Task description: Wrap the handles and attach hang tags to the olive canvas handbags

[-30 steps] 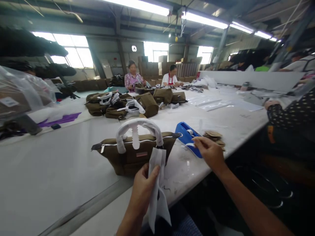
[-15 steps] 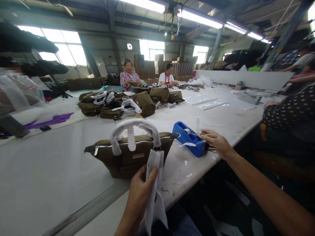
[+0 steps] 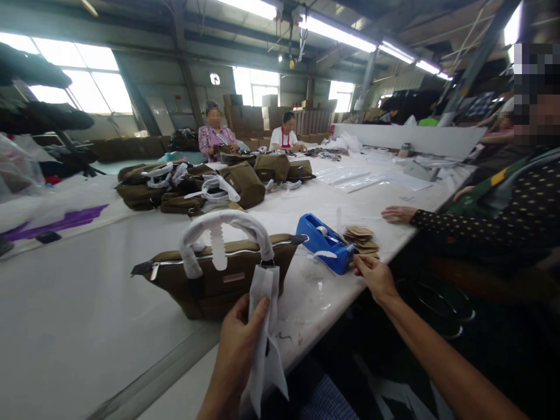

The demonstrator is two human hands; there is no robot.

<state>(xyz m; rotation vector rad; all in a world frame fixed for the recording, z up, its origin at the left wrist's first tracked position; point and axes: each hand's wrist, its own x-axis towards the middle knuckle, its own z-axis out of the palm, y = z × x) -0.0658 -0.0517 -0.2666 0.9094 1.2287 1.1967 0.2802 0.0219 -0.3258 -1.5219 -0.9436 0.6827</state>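
My left hand point(image 3: 238, 332) is closed on a white wrapping strip point(image 3: 263, 291), thumb in front. The strip hangs from the near end of a handle point(image 3: 231, 220) wrapped in white. That handle arches over an olive-brown handbag point(image 3: 219, 291) standing upright, its metal zipper along the top. Beside the bag stands a blue tape dispenser point(image 3: 326, 242) with a white roll in it. My right hand point(image 3: 376, 277) has thumb and fingers pinched together at the dispenser's near end. Whatever lies between those fingertips is too small to make out.
A stack of brown cardboard pieces point(image 3: 361, 239) sits behind the dispenser. More olive bags point(image 3: 240, 184) are piled farther back. At the right, a co-worker in a dotted sleeve point(image 3: 464, 228) rests a hand point(image 3: 399, 214) on the table. Two people sit across the table.
My right hand has moved down to the dispenser's near end, exposing the cardboard stack. The co-worker at the right now leans in with a hand on the table. My left hand keeps its hold.
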